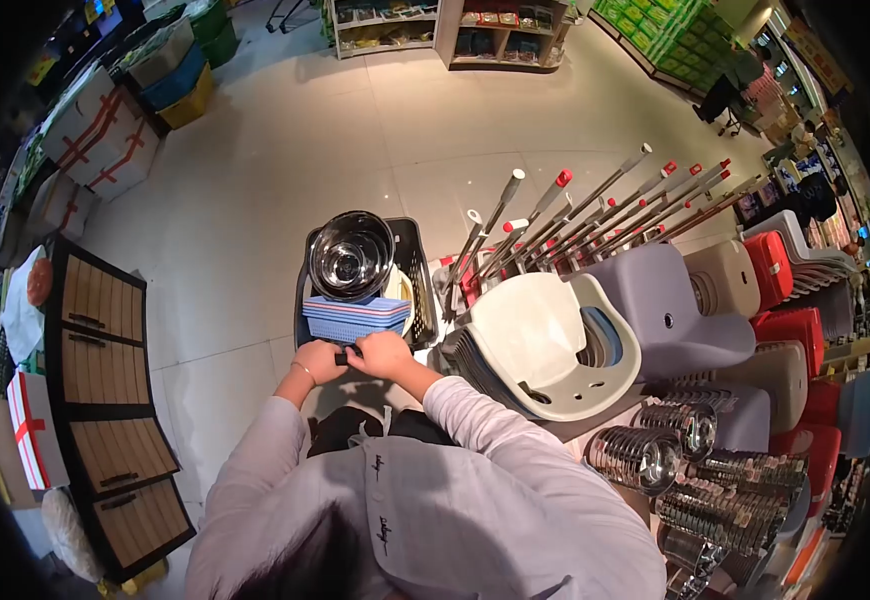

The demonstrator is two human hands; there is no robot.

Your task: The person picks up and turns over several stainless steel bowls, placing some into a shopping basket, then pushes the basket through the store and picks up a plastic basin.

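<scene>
My left hand (319, 362) and my right hand (382, 355) are side by side, both closed around the black handle (342, 357) of a dark shopping basket (416, 262). The basket is just in front of me. Inside it, a shiny metal bowl (352, 256) rests tilted at the far left. Nearer to my hands lies a stack of blue plastic trays or small baskets (356, 318). Something cream-coloured (407, 300) shows beside the stack, mostly hidden. The basket's underside is out of sight.
To the right stand mops with long poles (595, 190), stacked white chairs (525, 335), purple chairs (660, 295) and stacked metal bowls (635, 460). A wooden-fronted cabinet (110, 380) is on the left. Tiled floor (285, 120) stretches ahead toward shelves (505, 35).
</scene>
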